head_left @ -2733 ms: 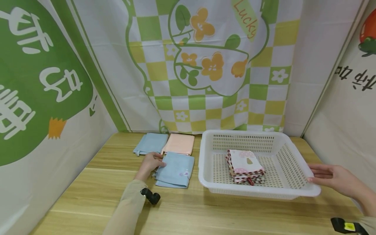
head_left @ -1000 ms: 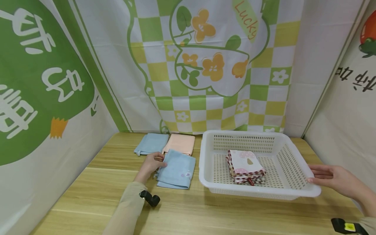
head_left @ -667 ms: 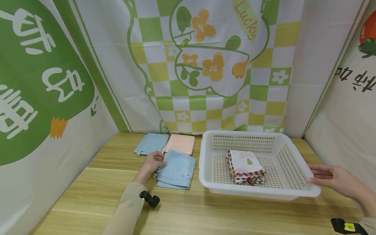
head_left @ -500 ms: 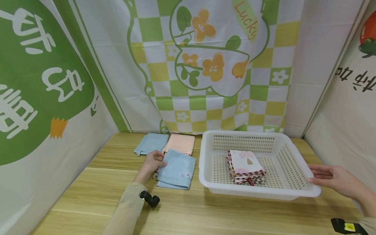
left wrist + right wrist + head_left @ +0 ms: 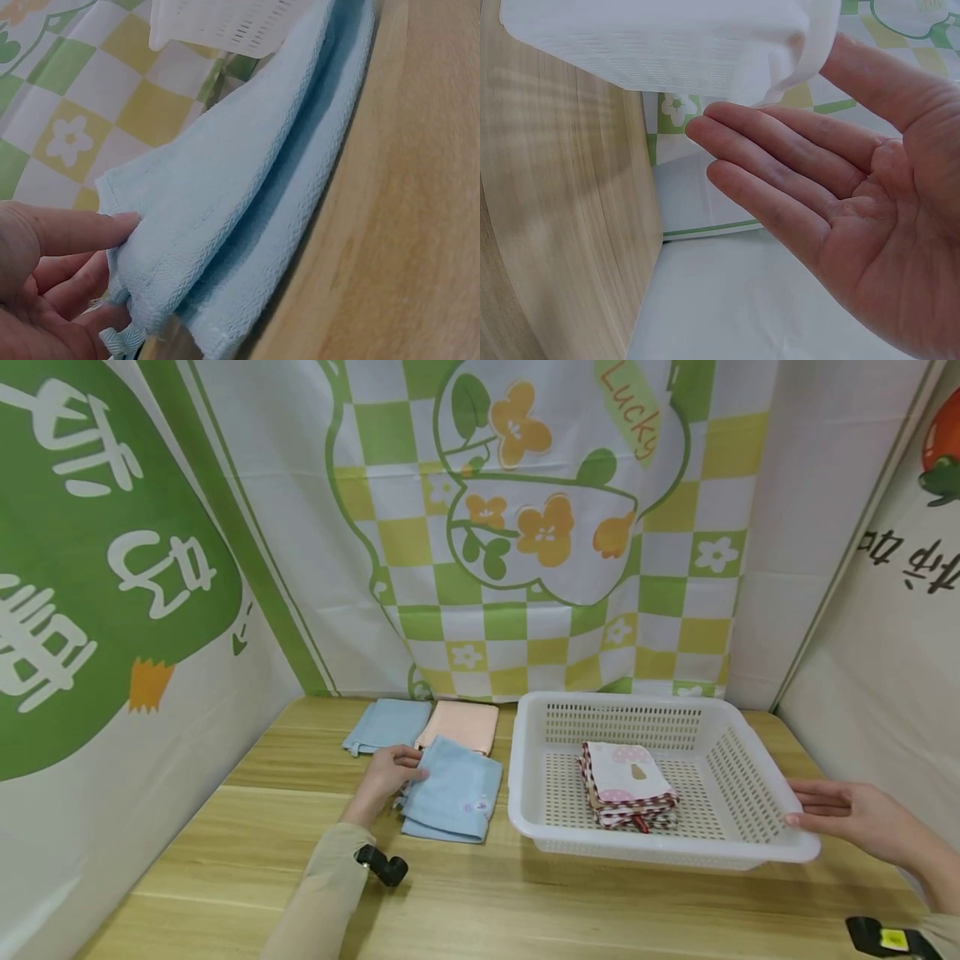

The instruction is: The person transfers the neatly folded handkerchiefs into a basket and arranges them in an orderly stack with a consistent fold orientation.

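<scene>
My left hand pinches the left edge of a folded light blue towel between thumb and fingers. In the left wrist view the towel shows its stacked folds and a small hanging loop by the fingers, its held corner raised off the wood. My right hand is at the right end of a white plastic basket; in the right wrist view its thumb touches the rim and the other fingers are straight beside the basket wall. A stack of folded cloths with red checked edges lies in the basket.
Behind the held towel lie another folded blue towel and a folded peach towel, side by side at the back of the wooden table. Printed curtains enclose the table at the back and sides.
The held blue towel has tilted and risen slightly at its left and far side, shifting a little right, with my left hand a touch higher. The right hand and basket stay put.
</scene>
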The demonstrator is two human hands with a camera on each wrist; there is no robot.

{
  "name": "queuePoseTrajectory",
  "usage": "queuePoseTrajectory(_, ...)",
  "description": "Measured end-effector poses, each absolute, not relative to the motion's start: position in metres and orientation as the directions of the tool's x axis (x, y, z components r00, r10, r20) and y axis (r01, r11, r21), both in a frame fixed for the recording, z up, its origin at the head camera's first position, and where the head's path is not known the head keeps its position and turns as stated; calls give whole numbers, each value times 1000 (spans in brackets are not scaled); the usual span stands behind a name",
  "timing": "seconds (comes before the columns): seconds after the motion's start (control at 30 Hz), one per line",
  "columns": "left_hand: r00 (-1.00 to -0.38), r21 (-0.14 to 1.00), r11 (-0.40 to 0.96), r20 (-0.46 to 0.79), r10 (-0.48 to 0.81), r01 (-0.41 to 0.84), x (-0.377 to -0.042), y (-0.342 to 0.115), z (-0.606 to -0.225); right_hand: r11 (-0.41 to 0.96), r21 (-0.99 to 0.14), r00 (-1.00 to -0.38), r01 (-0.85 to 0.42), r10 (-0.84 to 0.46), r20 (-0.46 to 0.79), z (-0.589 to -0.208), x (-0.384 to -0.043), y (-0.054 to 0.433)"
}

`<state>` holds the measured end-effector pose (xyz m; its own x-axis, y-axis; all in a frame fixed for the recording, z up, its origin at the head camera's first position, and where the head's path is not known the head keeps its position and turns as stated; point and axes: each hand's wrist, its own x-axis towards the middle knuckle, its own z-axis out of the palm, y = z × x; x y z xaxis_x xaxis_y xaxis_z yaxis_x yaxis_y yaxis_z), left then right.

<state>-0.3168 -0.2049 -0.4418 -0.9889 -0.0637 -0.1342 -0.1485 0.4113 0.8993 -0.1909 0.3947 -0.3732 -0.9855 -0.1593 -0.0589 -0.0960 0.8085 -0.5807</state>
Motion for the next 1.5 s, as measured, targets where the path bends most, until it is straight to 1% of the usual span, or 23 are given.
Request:
queuePoseTrajectory(0.23, -991, 887, 440, -123, -58, -136, -313, -203, -435, 806, -584, -985, -95, -163, -65, -372, -191, 395)
queuePoseTrajectory(0.47, -990, 867, 479, -135, -43, -139, -310, -203, -431, 820, -567, -987, -79, -146, -73, -372, -191, 395)
queuePoseTrajectory(0.7, -988, 846, 514, -153, -26, -144, -308, -204, -429, 813, -579, -986, -69, -145, -87, -372, -192, 394)
queuePoseTrajectory(0.97, -988, 864, 481, -153, -23, -145, -305, -203, -426, 810, -582, -984, -71, -153, -93, -371, -191, 394)
queuePoseTrajectory(1.5, -986, 873, 462, -166, -17, -155, -302, -207, -423, 805, -589, -984, -77, -155, -83, -372, -191, 394)
